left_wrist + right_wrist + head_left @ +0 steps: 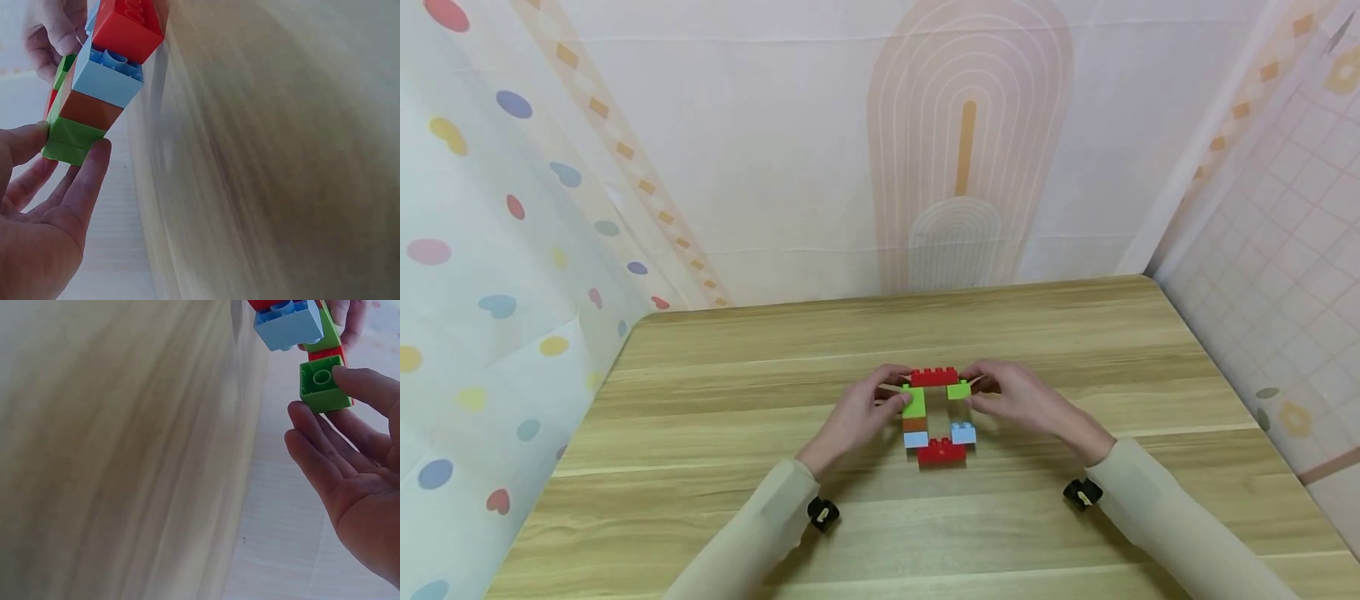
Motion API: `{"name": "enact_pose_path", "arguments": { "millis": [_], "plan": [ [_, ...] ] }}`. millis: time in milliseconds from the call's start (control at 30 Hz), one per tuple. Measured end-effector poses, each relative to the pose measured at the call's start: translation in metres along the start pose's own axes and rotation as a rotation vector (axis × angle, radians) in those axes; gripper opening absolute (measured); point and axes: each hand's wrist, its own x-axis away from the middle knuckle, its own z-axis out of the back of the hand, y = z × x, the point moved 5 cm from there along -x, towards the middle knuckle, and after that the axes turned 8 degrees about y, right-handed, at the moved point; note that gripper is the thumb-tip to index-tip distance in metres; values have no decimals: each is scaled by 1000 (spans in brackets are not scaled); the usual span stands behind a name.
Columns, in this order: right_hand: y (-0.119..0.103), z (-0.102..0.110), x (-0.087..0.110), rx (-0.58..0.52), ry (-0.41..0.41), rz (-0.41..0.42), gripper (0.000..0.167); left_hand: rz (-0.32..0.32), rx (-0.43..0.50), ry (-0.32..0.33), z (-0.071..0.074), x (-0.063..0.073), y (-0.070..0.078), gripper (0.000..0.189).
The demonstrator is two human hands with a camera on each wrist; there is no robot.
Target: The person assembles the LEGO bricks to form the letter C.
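A ring-shaped assembly of toy building bricks is between the two hands. My left hand (859,410) pinches the green bricks (72,140) of its left column, above an orange-brown brick (90,111) and a light blue brick (107,78). My right hand (1021,398) pinches a green brick (322,387) at the upper right, its hollow underside showing in the right wrist view. A long red brick (934,377) spans the top, another red brick (942,452) the bottom. A gap separates the right green brick from the light blue brick (963,432) below it.
The wooden table (700,467) has its back edge close to a patterned curtain (775,150). More printed cloth (475,250) hangs on the left. Black wrist cameras (1082,493) sit under both cuffs.
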Motion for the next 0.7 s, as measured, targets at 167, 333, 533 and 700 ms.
{"name": "enact_pose_path", "arguments": {
  "millis": [167, 333, 533, 700],
  "plan": [
    [2, -1, -5, -25, -27, -12, 30, 28, -25, 7, 1, -6, -4, 35],
    [6, -3, -10, -13, -52, -45, 29, 81, -38, -6, 0, -10, -8, 35],
    [10, -6, -16, 29, -75, -70, 30, 124, -85, -17, -1, -14, -13, 36],
    [15, -10, -19, 43, -103, -98, 31, 169, -117, -18, -2, -15, -16, 36]
  ]
}}
